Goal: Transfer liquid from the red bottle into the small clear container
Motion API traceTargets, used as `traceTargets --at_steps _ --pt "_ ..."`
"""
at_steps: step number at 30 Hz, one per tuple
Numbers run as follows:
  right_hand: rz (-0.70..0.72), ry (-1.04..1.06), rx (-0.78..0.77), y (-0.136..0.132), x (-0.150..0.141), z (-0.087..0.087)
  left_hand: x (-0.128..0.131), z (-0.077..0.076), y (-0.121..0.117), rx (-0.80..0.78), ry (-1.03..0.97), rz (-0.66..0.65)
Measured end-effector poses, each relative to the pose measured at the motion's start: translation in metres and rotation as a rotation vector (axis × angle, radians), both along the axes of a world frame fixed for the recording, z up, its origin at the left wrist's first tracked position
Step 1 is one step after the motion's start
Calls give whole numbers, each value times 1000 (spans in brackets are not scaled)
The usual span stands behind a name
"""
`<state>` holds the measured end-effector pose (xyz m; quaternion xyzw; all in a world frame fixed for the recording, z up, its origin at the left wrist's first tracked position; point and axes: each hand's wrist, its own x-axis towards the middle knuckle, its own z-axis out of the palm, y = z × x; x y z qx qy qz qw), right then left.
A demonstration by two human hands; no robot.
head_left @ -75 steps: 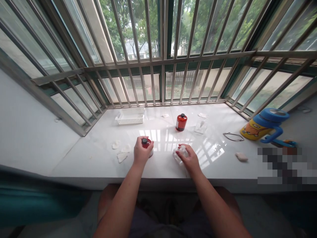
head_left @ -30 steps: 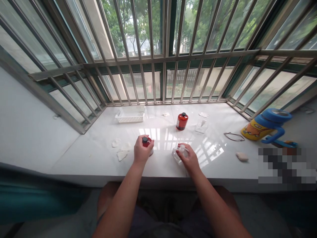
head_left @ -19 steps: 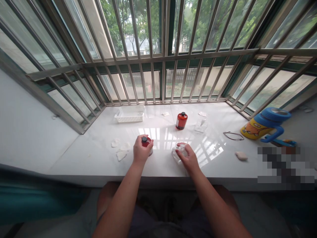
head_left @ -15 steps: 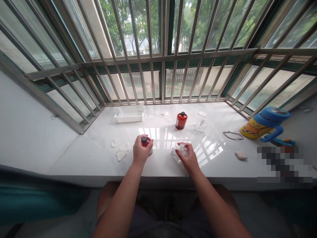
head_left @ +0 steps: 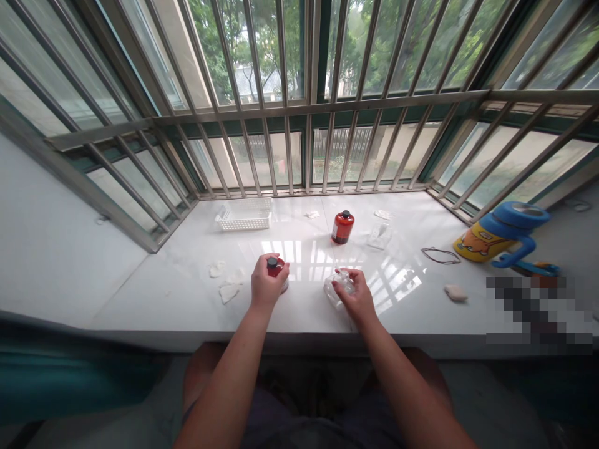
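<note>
My left hand (head_left: 266, 284) is wrapped round a red bottle (head_left: 277, 264) with a black cap, which stands on the white sill; the fingers hide much of it. To its right, my right hand (head_left: 356, 293) grips a clear glass bottle (head_left: 334, 292) between thumb and fingers. That bottle looks see-through and seems to rest on the sill. Farther back stands a second red bottle (head_left: 343, 228) with a black cap and a pale label. Beside it on the right is another clear bottle (head_left: 379, 236), apart from both hands.
A white perforated basket (head_left: 246, 218) sits at the back left. Torn white scraps (head_left: 229, 292) lie left of my left hand. On the right are a thin cord loop (head_left: 440, 255), a beige lump (head_left: 455, 293) and a blue-and-yellow flask (head_left: 498, 234). Metal bars (head_left: 309, 113) close off the window.
</note>
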<state>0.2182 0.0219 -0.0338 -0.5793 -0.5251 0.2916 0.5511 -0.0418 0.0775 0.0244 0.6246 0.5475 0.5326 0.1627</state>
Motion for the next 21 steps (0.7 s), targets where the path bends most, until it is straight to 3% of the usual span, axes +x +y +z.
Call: traceTargets --at_steps 4,10,15,21 --pt "36 -84 38 -1 1 4 0 0 -1 -3 4 1" --pt "7 -19 -30 -2 0 7 0 0 0 -3 9 6" --pt "32 -93 50 -1 1 8 0 0 0 -1 10 11" --pt "-3 -60 -39 -3 1 8 0 -1 0 -3 9 8"
